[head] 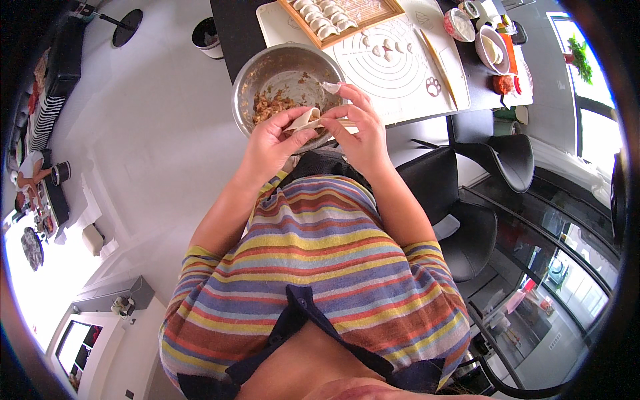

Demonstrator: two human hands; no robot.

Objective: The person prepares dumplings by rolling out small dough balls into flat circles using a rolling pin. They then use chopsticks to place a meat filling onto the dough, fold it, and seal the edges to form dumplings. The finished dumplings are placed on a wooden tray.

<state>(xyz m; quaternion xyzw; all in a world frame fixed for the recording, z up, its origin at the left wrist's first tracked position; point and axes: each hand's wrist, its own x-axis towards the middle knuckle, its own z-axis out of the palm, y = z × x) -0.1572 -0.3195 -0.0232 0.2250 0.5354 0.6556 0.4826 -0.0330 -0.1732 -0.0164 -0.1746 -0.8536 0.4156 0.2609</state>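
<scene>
My left hand (pixel 272 142) holds a folded dumpling wrapper (pixel 303 120) with a bit of filling at its open end. The fingertips of my right hand (pixel 361 131) pinch the wrapper's right edge. Near my right hand's raised fingers is a small white object (pixel 331 88); whether it is a spoon tip or dough I cannot tell. Both hands are over the near side of a steel mixing bowl (pixel 242 82). Chopped filling (pixel 270 106) lies at the bowl's left, with scraps smeared on its wall.
On a marked pastry mat (pixel 410 102) sit small dough pieces (pixel 388 50), a rolling pin (pixel 440 70) and a wooden tray (pixel 372 10) with rows of dumplings (pixel 322 17). Bowls (pixel 492 50) stand at right. Black chairs (pixel 465 235) are beside me; another person (pixel 30 172) is far left.
</scene>
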